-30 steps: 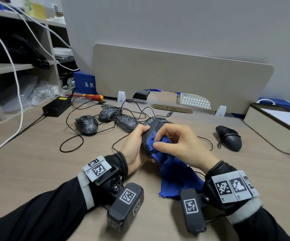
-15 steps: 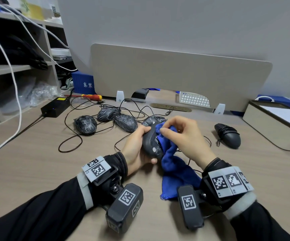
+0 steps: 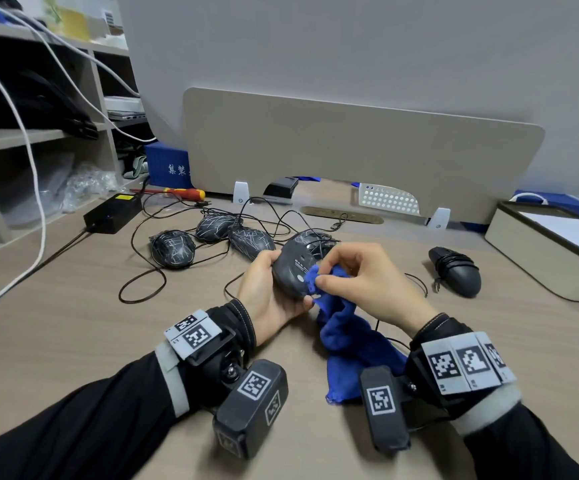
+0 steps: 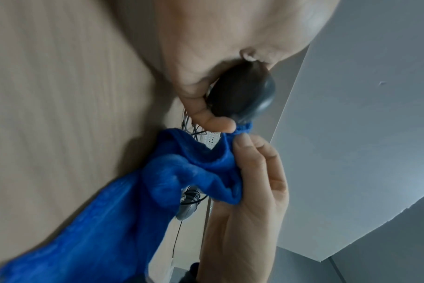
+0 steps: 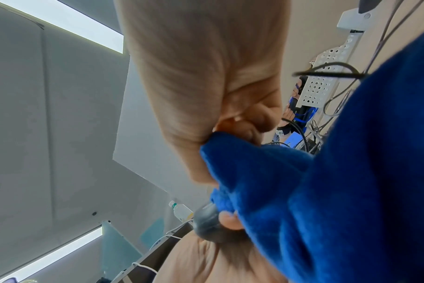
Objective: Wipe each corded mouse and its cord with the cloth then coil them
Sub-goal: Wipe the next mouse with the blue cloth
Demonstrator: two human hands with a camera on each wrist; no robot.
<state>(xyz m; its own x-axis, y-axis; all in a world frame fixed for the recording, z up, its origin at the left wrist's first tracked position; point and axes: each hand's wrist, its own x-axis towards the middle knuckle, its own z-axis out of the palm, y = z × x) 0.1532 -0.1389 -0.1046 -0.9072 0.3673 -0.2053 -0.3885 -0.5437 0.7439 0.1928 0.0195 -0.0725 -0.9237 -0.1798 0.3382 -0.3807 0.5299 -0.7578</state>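
Observation:
My left hand grips a dark grey corded mouse turned underside up, just above the desk centre. My right hand pinches a bunched corner of the blue cloth against the mouse's underside; the rest of the cloth hangs down to the desk. In the left wrist view the mouse sits in my palm with the cloth below it. In the right wrist view my fingers pinch the cloth, and the mouse shows below them. Its cord trails right, behind my hand.
Three patterned mice lie in tangled cords at the back left. A coiled black mouse rests to the right. A power brick, a screwdriver, a desk divider, a box and shelves ring the desk.
The mouse has been turned in my left hand so its underside faces up. My right hand has slid the pinched cloth from the mouse's far end back toward its near end.

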